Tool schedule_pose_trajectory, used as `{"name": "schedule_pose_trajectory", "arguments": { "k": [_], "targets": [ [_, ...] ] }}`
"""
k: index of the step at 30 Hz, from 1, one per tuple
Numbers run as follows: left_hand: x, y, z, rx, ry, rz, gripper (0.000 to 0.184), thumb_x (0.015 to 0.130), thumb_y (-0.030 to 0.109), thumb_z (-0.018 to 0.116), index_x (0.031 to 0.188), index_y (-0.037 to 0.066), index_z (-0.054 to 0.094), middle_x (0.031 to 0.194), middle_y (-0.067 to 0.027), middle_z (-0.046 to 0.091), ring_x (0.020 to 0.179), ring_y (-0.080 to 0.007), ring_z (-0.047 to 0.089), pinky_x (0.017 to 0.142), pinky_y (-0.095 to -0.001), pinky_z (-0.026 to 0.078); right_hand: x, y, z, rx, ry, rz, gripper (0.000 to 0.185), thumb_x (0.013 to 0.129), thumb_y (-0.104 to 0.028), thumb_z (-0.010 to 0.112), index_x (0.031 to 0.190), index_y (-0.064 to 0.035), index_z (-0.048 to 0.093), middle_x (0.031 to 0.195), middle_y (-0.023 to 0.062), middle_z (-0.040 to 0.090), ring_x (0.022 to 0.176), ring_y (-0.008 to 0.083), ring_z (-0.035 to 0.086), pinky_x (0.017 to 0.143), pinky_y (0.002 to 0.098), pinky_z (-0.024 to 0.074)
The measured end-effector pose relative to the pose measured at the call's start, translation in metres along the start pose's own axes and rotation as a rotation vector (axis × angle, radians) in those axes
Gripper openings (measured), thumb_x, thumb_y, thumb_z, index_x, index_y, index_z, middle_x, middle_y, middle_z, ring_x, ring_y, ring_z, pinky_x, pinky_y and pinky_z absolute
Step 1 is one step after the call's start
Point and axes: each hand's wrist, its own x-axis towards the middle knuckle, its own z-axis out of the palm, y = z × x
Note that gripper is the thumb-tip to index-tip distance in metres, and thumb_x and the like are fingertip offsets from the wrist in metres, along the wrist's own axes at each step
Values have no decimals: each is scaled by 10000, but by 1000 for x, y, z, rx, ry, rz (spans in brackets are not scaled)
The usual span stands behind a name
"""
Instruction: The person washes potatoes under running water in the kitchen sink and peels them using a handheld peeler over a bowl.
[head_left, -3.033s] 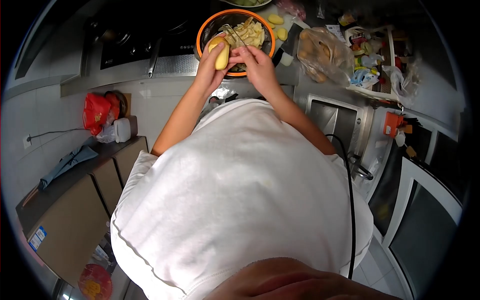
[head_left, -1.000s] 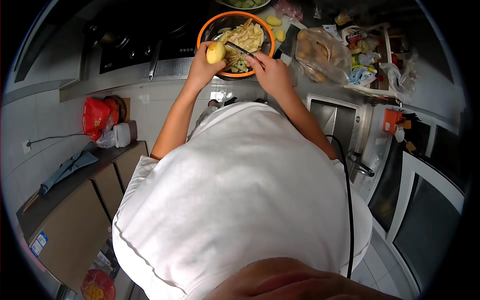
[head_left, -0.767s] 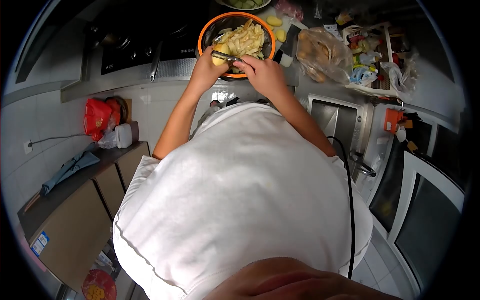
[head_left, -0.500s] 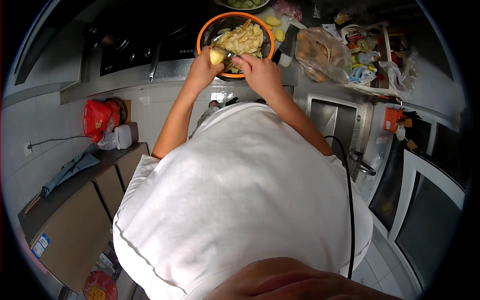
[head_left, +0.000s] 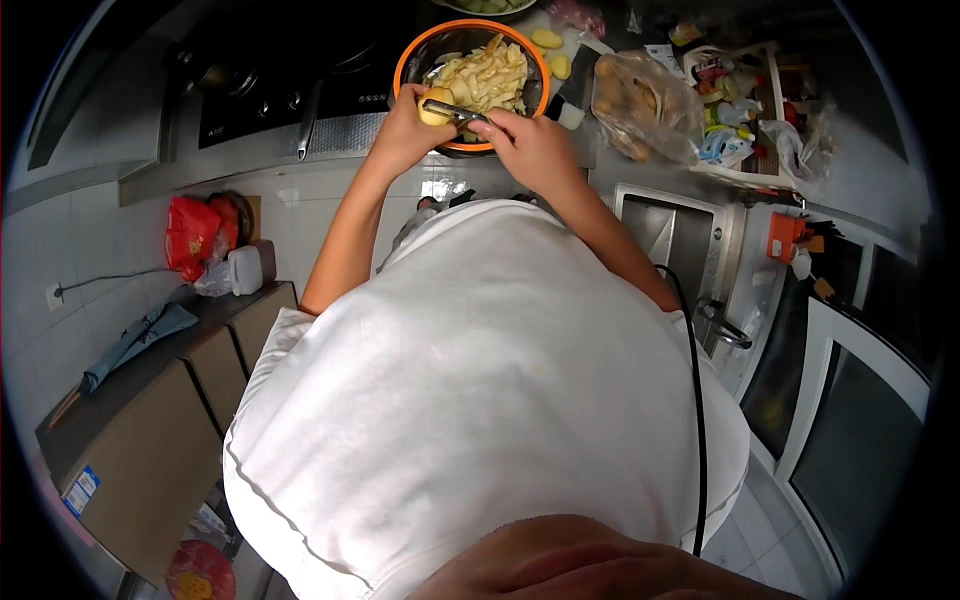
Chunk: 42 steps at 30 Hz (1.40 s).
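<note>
L hand (head_left: 400, 140) curls closed round potato (head_left: 433, 117) over bowl (head_left: 472, 23), R hand (head_left: 530, 150) grips peeler (head_left: 462, 112) across it; slip could nick L fingers b/c blade's v. close.

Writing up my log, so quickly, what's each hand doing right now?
Left hand: closed around a potato.
Right hand: closed on a peeler, its head against the potato.

Peeler (head_left: 458, 112) glossy metal; potato (head_left: 431, 117) smooth; bag (head_left: 648, 108) glossy plastic; shirt (head_left: 480, 370) matt cloth.
</note>
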Motion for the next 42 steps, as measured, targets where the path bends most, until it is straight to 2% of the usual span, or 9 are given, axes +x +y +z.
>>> {"name": "schedule_pose_trajectory", "arguments": {
  "k": [5, 10, 14, 17, 21, 26, 32, 34, 42],
  "targets": [
    [5, -11, -3, -140, -57, -43, 669, 728, 194, 839, 1225, -25, 448, 1008, -160, 652, 920, -234, 658, 819, -345, 545, 5, 2, 12, -24, 86, -29, 368, 987, -459, 649, 858, -124, 726, 642, 117, 658, 585, 370, 634, 541, 458, 497],
    [-9, -1, -2, -31, -32, 159, 687, 728, 177, 834, 1261, -9, 444, 1060, -192, 654, 955, -276, 663, 850, -358, 541, 13, 35, 4, -199, 30, 119, 383, 996, -456, 636, 867, -109, 734, 645, 135, 657, 603, 384, 640, 561, 464, 511],
    [-2, -6, -1, -7, 28, 100, 649, 723, 179, 832, 1244, -18, 499, 1064, -200, 687, 950, -297, 690, 849, -361, 546, 6, 10, -7, -99, -15, 174, 386, 998, -451, 634, 862, -101, 722, 646, 142, 650, 605, 383, 635, 566, 463, 505],
    [-2, -3, -3, 28, 23, 70, 573, 716, 174, 832, 1179, -29, 562, 1041, -191, 714, 936, -300, 711, 840, -366, 551, 4, -6, -4, -20, -30, 17, 395, 996, -454, 636, 845, -96, 704, 647, 135, 648, 612, 379, 635, 563, 466, 497],
    [-8, 3, -5, -61, -48, 75, 497, 728, 162, 838, 1123, -18, 597, 1004, -138, 704, 920, -231, 688, 832, -342, 545, 16, 28, 6, -139, 37, 95, 392, 1001, -450, 631, 859, -94, 714, 661, 134, 654, 620, 384, 631, 579, 460, 509],
    [-7, -2, -6, -47, 25, 84, 472, 743, 141, 840, 1127, 3, 602, 1001, -93, 701, 911, -177, 670, 836, -320, 540, 13, 16, -12, 64, 23, 187, 379, 1023, -419, 627, 886, -86, 746, 663, 91, 680, 581, 260, 661, 557, 361, 488],
    [-6, 12, -8, 126, 52, 143, 573, 715, 178, 844, 1170, -12, 551, 1049, -225, 722, 988, -373, 724, 847, -412, 568, 11, 12, 7, 218, -14, 87, 366, 1021, -416, 626, 928, -90, 765, 722, 98, 708, 648, 275, 686, 590, 373, 508],
    [-9, 8, -6, 127, 106, 245, 527, 739, 125, 831, 1175, 23, 555, 1013, -174, 714, 955, -321, 722, 837, -373, 557, 16, 18, 2, -128, -50, 149, 401, 1012, -441, 636, 887, -77, 750, 732, 103, 719, 659, 303, 693, 607, 393, 524],
    [0, 2, 2, 19, 124, 194, 530, 767, 153, 829, 1189, 8, 542, 970, -151, 718, 868, -266, 717, 771, -368, 572, 10, 14, -14, 74, -40, 255, 415, 1012, -445, 641, 882, -61, 731, 697, 108, 699, 615, 278, 679, 583, 389, 511]
  ]
}}
